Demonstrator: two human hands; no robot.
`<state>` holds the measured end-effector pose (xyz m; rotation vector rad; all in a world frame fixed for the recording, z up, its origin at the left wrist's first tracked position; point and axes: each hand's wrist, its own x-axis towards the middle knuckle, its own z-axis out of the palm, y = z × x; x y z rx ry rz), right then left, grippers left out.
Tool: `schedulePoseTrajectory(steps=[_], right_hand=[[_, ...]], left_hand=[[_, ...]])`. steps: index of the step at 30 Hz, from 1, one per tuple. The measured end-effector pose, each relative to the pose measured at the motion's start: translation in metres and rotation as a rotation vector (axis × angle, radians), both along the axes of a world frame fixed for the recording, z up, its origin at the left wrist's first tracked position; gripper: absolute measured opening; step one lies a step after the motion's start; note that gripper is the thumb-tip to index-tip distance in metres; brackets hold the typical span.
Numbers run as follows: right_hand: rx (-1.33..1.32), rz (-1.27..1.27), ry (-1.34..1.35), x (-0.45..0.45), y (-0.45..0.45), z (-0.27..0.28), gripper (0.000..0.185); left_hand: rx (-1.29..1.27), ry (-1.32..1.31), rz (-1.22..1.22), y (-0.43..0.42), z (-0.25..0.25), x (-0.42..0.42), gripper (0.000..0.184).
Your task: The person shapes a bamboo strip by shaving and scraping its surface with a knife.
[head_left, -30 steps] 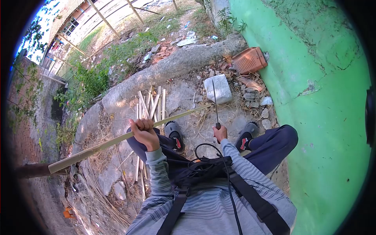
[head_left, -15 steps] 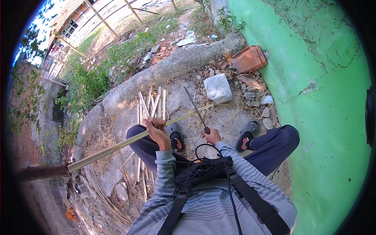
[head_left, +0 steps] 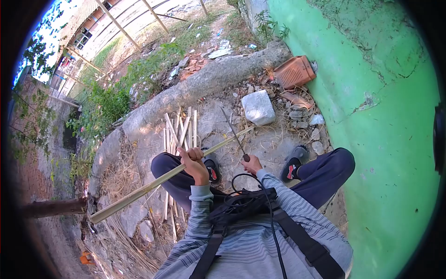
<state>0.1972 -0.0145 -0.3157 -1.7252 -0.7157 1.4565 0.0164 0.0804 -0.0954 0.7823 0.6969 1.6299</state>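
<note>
My left hand (head_left: 194,166) is wrapped round a long, pale bamboo strip (head_left: 139,192), which slants from lower left to upper right across my left knee. In my right hand (head_left: 252,164) is a knife (head_left: 234,132), gripped by its dark handle with the narrow blade pointing up and away from me. The blade crosses the strip's far part; whether they touch I cannot tell. Beyond my left hand, several cut bamboo strips (head_left: 194,128) lie in a loose pile on the ground. The far tip of the held strip ends near a whitish stone block (head_left: 259,107).
A green wall (head_left: 385,139) rises on the right. An orange clay block (head_left: 296,73) and rubble lie at its foot. A low, curved concrete ridge (head_left: 204,81) runs beyond the strips. A dark wooden pole (head_left: 53,208) is at left. A black cable (head_left: 274,232) hangs over my chest.
My left hand has moved slightly right and towards me. The strip's near end has shifted right and down, so it slants more steeply and lies apart from the pole in view. The knife has barely moved.
</note>
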Motion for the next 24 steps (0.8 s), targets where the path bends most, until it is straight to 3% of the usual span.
schedulePoseTrajectory(steps=[6,10,12,16,21,24], right_hand=[[0.17,0.091,0.069,-0.012,0.006,0.013,0.025],[0.159,0.075,-0.024,-0.01,0.009,0.001,0.03],[0.227,0.077,-0.207,-0.015,0.009,-0.002,0.03],[0.206,0.104,-0.17,-0.021,0.009,0.007,0.03],[0.43,0.231,-0.227,-0.026,0.013,0.025,0.026],[0.42,0.24,-0.219,-0.027,0.013,0.028,0.027]], left_hand=[[-0.002,0.027,0.001,0.0,0.002,0.006,0.057],[0.005,0.077,0.001,-0.007,0.003,0.011,0.061],[-0.003,0.043,0.022,-0.006,0.001,0.005,0.059],[-0.068,-0.048,0.065,-0.003,-0.002,-0.014,0.057],[-0.065,-0.039,0.072,-0.009,-0.002,-0.011,0.056],[-0.054,-0.004,0.06,-0.013,-0.001,-0.007,0.055]])
